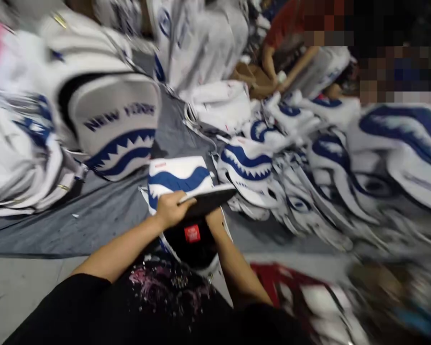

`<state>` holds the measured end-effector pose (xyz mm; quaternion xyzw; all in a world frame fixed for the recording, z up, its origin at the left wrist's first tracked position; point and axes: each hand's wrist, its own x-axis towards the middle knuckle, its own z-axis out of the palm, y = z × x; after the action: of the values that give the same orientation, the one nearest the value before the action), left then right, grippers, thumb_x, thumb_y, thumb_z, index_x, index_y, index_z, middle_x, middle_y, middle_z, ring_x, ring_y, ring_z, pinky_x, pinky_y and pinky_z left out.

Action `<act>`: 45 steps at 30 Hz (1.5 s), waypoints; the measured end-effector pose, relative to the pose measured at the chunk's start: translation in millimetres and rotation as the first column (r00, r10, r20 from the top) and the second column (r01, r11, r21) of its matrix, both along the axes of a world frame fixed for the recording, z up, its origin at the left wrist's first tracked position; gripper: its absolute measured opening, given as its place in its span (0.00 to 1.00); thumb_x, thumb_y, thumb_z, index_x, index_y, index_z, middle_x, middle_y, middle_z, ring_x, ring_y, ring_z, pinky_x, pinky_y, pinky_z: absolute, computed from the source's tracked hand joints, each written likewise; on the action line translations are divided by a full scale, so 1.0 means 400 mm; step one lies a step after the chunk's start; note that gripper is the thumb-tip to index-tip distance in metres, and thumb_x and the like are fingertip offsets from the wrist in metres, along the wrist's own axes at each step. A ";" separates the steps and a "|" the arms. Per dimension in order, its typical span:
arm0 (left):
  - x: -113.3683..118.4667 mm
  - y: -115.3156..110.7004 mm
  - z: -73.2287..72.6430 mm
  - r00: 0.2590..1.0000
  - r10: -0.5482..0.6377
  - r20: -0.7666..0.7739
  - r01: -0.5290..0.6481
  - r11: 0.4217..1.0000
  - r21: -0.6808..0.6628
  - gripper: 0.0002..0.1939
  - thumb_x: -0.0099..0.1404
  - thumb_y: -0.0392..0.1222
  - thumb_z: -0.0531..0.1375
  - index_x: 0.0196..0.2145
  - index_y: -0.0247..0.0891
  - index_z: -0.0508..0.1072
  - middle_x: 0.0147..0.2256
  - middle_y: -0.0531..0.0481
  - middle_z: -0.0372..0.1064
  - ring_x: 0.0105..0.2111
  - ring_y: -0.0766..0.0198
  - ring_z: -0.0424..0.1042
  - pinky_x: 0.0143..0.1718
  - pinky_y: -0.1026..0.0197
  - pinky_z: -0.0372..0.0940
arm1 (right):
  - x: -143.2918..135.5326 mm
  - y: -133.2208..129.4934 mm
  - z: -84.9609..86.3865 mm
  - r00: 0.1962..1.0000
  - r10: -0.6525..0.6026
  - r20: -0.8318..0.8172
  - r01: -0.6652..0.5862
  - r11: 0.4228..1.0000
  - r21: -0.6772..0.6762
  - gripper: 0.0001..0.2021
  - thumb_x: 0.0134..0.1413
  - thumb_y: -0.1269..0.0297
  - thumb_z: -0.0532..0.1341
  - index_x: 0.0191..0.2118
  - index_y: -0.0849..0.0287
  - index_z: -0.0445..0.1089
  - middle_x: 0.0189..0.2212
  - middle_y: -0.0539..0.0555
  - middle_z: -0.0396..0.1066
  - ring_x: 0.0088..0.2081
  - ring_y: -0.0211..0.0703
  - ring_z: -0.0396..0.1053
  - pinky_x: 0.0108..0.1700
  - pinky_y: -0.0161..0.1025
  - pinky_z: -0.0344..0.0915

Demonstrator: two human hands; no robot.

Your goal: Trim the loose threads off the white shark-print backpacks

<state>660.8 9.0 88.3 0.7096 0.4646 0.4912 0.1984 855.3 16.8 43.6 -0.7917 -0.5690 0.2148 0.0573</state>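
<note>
1. Bag (177, 181): white with a blue wave pattern, directly in front of the torso, at the near edge of the grey sheet (104, 232). Its long axis runs roughly away from the body; its dark mouth faces the wearer.
2. Flap (210, 201): raised across the mouth, black underside showing, slanting up toward the right. A red label (192, 233) shows inside, below it.
3. Left hand (172, 208): fingers closed on the left part of the flap, the mouth lying just below and to their right. This hand is the nearer to the flap's left end.
4. Right hand (214, 219): at the right side of the mouth, beneath the flap. Its fingers are hidden; whether they are wide, narrow or holding anything cannot be told.
5. Surroundings: a lettered bag (118, 115) stands beyond to the left; piled bags (246, 160) extend to the right. Farther off, a co-worker's arm (300, 67) reaches among white goods, blurred.
</note>
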 end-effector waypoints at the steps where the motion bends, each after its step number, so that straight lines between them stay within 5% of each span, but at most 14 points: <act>1: -0.004 0.011 -0.004 1.000 0.000 -0.012 0.000 1.000 0.015 0.26 0.70 0.56 0.54 0.18 0.37 0.67 0.16 0.54 0.60 0.18 0.70 0.58 0.23 0.65 0.53 | 0.034 -0.049 -0.017 0.994 -0.093 0.058 0.098 0.990 -0.097 0.19 0.69 0.57 0.54 0.55 0.65 0.68 0.47 0.63 0.73 0.48 0.51 0.73 0.50 0.51 0.69; 6: 0.015 0.043 -0.036 0.996 -0.078 0.036 0.074 0.993 0.096 0.24 0.69 0.53 0.56 0.20 0.36 0.69 0.17 0.54 0.62 0.19 0.70 0.59 0.23 0.65 0.52 | 0.153 -0.297 0.006 0.944 -0.266 0.192 0.328 0.809 -0.488 0.19 0.66 0.56 0.56 0.45 0.69 0.75 0.36 0.68 0.76 0.42 0.57 0.77 0.43 0.46 0.69; 11: 0.032 0.059 -0.025 0.995 -0.060 0.079 0.046 0.984 0.173 0.20 0.68 0.49 0.58 0.21 0.36 0.70 0.18 0.54 0.63 0.19 0.71 0.60 0.24 0.66 0.52 | 0.115 -0.416 0.040 0.899 -0.380 -0.219 0.105 0.670 -0.735 0.19 0.57 0.54 0.64 0.31 0.71 0.74 0.14 0.50 0.65 0.21 0.38 0.68 0.28 0.34 0.64; 15: 0.041 0.066 -0.023 0.992 -0.120 0.029 0.115 0.984 0.135 0.22 0.69 0.52 0.56 0.20 0.37 0.68 0.18 0.54 0.62 0.19 0.70 0.59 0.23 0.65 0.52 | 0.075 -0.390 0.013 0.905 -0.314 -0.287 0.055 0.755 -0.653 0.22 0.64 0.55 0.57 0.37 0.74 0.74 0.14 0.46 0.62 0.18 0.33 0.63 0.27 0.33 0.60; 18: 0.049 0.066 -0.023 0.989 -0.145 0.011 0.143 0.984 0.102 0.25 0.69 0.55 0.54 0.20 0.37 0.67 0.17 0.54 0.61 0.18 0.70 0.59 0.23 0.65 0.52 | 0.051 -0.358 -0.025 0.945 -0.252 -0.209 0.098 0.827 -0.554 0.17 0.63 0.57 0.57 0.47 0.67 0.71 0.21 0.50 0.70 0.21 0.37 0.68 0.30 0.34 0.63; 21: 0.063 0.062 -0.017 0.986 -0.168 0.003 0.167 0.982 0.089 0.25 0.69 0.56 0.54 0.20 0.37 0.67 0.18 0.54 0.62 0.18 0.70 0.59 0.23 0.65 0.53 | -0.005 -0.330 -0.086 0.998 0.039 -0.052 -0.056 0.920 -0.389 0.17 0.64 0.56 0.57 0.52 0.62 0.69 0.33 0.60 0.76 0.33 0.49 0.75 0.38 0.39 0.66; 23: 0.071 0.059 -0.012 0.982 -0.189 -0.013 0.190 0.977 0.094 0.25 0.69 0.57 0.53 0.20 0.38 0.68 0.17 0.54 0.61 0.18 0.70 0.58 0.23 0.65 0.53 | -0.044 -0.308 -0.133 0.975 0.221 -0.023 -0.218 0.931 -0.294 0.19 0.66 0.55 0.56 0.55 0.62 0.68 0.40 0.63 0.77 0.40 0.52 0.76 0.42 0.40 0.65; 25: 0.071 0.061 -0.008 0.979 -0.199 -0.037 0.202 0.973 0.115 0.26 0.69 0.58 0.53 0.21 0.38 0.68 0.17 0.54 0.61 0.18 0.70 0.58 0.23 0.65 0.53 | -0.059 -0.281 -0.177 0.961 0.270 -0.067 -0.278 0.932 -0.232 0.20 0.66 0.54 0.55 0.56 0.62 0.66 0.45 0.64 0.76 0.45 0.52 0.75 0.45 0.38 0.64; 28: 0.053 0.080 -0.002 0.994 -0.100 -0.031 0.104 0.981 0.164 0.25 0.68 0.57 0.54 0.21 0.37 0.68 0.18 0.55 0.60 0.19 0.70 0.58 0.23 0.65 0.53 | -0.030 -0.244 -0.226 0.999 -0.006 -0.047 0.000 0.992 -0.125 0.23 0.70 0.53 0.50 0.58 0.66 0.63 0.44 0.64 0.76 0.44 0.50 0.74 0.42 0.35 0.62; 31: 0.031 0.114 -0.003 1.000 0.031 0.004 -0.032 0.985 0.171 0.24 0.68 0.57 0.54 0.21 0.37 0.66 0.18 0.55 0.57 0.20 0.70 0.57 0.24 0.65 0.53 | 0.011 -0.226 -0.254 0.931 -0.363 -0.041 0.363 0.932 -0.015 0.25 0.73 0.53 0.42 0.57 0.69 0.61 0.41 0.65 0.76 0.42 0.49 0.74 0.39 0.35 0.61; 33: 0.027 0.135 -0.007 0.999 0.052 -0.001 -0.051 0.985 0.163 0.24 0.67 0.58 0.54 0.21 0.38 0.65 0.18 0.56 0.55 0.20 0.70 0.55 0.25 0.65 0.53 | 0.019 -0.225 -0.264 0.923 -0.377 -0.072 0.379 0.925 0.014 0.24 0.73 0.54 0.42 0.58 0.69 0.61 0.43 0.65 0.76 0.44 0.49 0.74 0.40 0.35 0.61; 37: 0.051 0.165 -0.017 1.000 0.009 0.024 -0.013 0.984 0.176 0.24 0.67 0.58 0.55 0.21 0.38 0.64 0.18 0.56 0.54 0.20 0.70 0.55 0.25 0.65 0.53 | 0.015 -0.234 -0.276 0.970 -0.154 -0.190 0.168 0.984 0.060 0.23 0.67 0.54 0.54 0.60 0.63 0.63 0.45 0.61 0.76 0.44 0.50 0.74 0.44 0.36 0.61; 42: 0.079 0.178 -0.016 1.000 -0.025 0.006 0.024 0.984 0.175 0.22 0.66 0.54 0.56 0.20 0.37 0.66 0.18 0.55 0.57 0.20 0.70 0.56 0.25 0.64 0.52 | 0.025 -0.223 -0.295 0.876 -0.414 -0.246 0.445 0.891 0.085 0.21 0.69 0.54 0.47 0.53 0.65 0.67 0.40 0.63 0.77 0.41 0.51 0.75 0.39 0.38 0.64; 45: 0.075 0.178 -0.018 0.999 -0.032 0.018 0.028 0.982 0.189 0.20 0.65 0.51 0.58 0.20 0.37 0.66 0.18 0.55 0.59 0.19 0.70 0.57 0.25 0.64 0.52 | 0.023 -0.220 -0.298 0.828 -0.412 -0.381 0.474 0.877 0.082 0.16 0.62 0.53 0.57 0.47 0.60 0.70 0.33 0.58 0.76 0.38 0.51 0.75 0.38 0.37 0.64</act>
<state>690.8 80.0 81.2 0.7268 0.4031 0.5376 0.1423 864.3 -71.2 -75.7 -0.8427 -0.3659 0.2834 0.2750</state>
